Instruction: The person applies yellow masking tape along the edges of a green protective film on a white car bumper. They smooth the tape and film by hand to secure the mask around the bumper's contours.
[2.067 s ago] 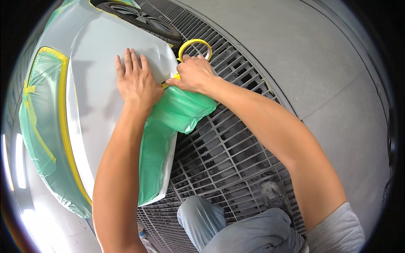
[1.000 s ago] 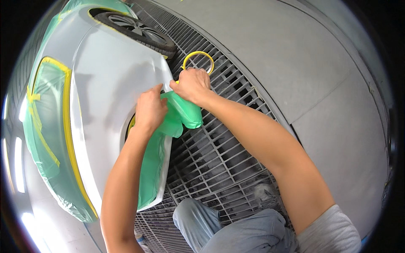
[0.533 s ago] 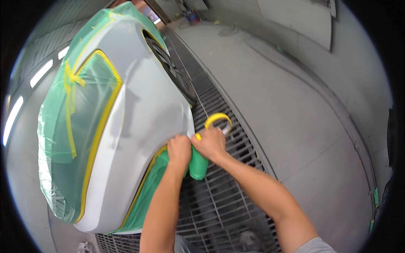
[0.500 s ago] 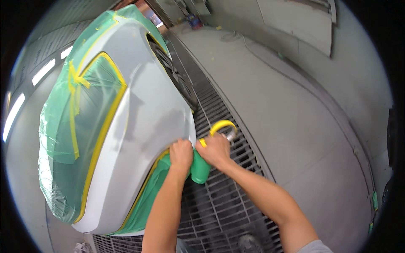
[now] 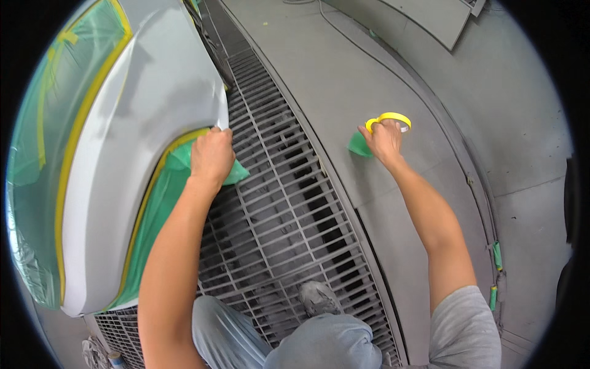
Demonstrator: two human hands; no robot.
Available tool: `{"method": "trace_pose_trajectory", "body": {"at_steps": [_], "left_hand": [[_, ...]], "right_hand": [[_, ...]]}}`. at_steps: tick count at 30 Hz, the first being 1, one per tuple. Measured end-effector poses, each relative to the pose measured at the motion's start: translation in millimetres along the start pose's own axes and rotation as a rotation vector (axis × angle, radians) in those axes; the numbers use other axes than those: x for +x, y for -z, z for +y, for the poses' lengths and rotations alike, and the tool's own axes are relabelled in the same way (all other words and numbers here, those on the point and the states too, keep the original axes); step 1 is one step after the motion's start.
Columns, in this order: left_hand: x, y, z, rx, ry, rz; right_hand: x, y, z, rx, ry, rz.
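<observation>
My left hand (image 5: 212,155) is closed at the lower edge of a grey and white car body panel (image 5: 163,92). It grips green masking film (image 5: 161,195), which runs down along the panel's yellow-taped curved edge; a loose corner pokes out beside my fingers. Well off to the right, my right hand (image 5: 385,141) is closed around a roll of yellow masking tape (image 5: 396,115). A smaller yellow ring (image 5: 370,125) shows by its fingers, and a short green piece (image 5: 360,146) hangs below them. How the ring and green piece join is hidden by the hand.
Translucent green film (image 5: 80,67) edged with yellow tape covers the car's window area at the left. Below me lies a metal floor grating (image 5: 276,184). Grey floor (image 5: 418,203) extends to the right, with a hose (image 5: 393,74) along the wall side. My knee (image 5: 329,344) is bent beneath me.
My right hand has moved away from the panel to the right, carrying the tape roll and green piece. My left hand stays at the panel edge. The view has shifted downward and closer.
</observation>
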State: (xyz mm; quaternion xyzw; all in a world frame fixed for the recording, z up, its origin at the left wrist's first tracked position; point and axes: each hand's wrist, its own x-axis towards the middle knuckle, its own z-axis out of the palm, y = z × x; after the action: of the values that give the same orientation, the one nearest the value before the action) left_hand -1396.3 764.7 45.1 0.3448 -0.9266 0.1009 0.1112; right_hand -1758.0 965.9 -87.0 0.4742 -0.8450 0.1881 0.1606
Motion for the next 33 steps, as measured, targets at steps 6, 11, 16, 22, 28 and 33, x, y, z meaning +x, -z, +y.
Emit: {"method": "trace_pose_trajectory", "body": {"at_steps": [6,11,16,22,28,33], "left_hand": [[-36,8,14,-0.146,-0.023,0.082],[-76,1,32,-0.297,-0.055,0.196],[-130,-9,85,-0.548,0.012,0.181],[-185,0,107,-0.761,0.127,0.197],[-266,55,42,-1.164,0.895,0.102],[-320,93,-47,-1.600,1.244,0.571]], "right_hand": [[4,4,10,-0.060,-0.044,-0.126],[7,41,-31,0.185,-0.028,0.131],[-67,63,-161,1.049,-0.350,-0.834],[-105,46,-242,1.849,-0.705,-1.160],[-79,60,-197,1.606,-0.487,-1.188],[-57,43,-179,1.252,-0.293,-1.272]]}}
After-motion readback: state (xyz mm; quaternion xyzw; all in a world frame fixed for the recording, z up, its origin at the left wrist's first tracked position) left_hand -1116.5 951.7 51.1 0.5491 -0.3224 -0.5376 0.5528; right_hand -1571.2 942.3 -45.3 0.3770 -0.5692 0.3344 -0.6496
